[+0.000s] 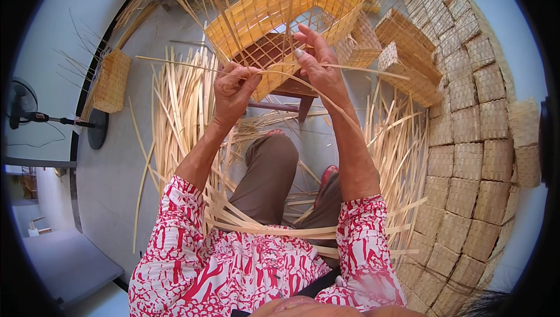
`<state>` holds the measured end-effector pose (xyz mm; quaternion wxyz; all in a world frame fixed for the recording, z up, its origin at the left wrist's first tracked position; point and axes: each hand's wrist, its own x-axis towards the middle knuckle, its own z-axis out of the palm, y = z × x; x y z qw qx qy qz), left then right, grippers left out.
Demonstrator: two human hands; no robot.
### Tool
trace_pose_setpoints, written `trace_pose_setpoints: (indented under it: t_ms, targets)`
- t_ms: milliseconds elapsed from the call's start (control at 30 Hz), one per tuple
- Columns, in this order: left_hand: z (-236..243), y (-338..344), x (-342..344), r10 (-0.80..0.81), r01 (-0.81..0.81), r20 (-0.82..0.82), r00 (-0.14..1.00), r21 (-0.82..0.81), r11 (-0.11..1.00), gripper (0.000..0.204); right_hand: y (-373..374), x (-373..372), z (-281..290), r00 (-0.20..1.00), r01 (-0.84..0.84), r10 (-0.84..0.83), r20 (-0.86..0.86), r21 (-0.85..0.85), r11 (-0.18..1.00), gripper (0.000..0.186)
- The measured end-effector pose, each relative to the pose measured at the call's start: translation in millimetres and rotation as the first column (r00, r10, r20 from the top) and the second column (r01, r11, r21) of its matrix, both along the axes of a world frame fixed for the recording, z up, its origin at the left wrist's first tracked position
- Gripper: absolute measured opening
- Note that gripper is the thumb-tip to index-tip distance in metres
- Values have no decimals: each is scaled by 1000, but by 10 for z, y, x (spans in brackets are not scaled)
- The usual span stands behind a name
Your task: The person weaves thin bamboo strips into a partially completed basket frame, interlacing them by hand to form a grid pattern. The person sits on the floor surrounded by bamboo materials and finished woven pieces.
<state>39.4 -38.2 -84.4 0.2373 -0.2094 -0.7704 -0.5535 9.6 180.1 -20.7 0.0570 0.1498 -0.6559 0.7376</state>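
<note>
A partly woven yellow basket (256, 11) with an open lattice base and long loose uprights stands tilted in front of me, over a dark red-brown stool (291, 88). At its near edge my left hand (234, 86) is closed, thumb and fingers pinching a thin bamboo strip (175, 61). From that pinch one strip curves down over my right forearm. My right hand (319, 66) is beside the basket's near right side, index finger raised and fingers apart. Another strip (373, 72) passes at this hand and sticks out to the right; whether it is touched there is hidden.
Loose bamboo strips (181, 107) lie in heaps left and right of my legs, some across my lap. Stacked woven baskets (466, 159) line the right wall; others (408, 72) lie behind the right heap. At left are a yellow basket (112, 81) and a black fan (23, 104).
</note>
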Motion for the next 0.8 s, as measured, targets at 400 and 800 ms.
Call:
trace_pose_setpoints:
  t_ms: [400,800]
  targets:
    - [22,-45,3,-9,11,87,996,-31,999,8,101,-4,41,992,-108,113,-63,80,991,41]
    - [78,90,-40,149,-155,-103,983,-48,987,4,83,4,-159,876,348,11,482,-648,677,22]
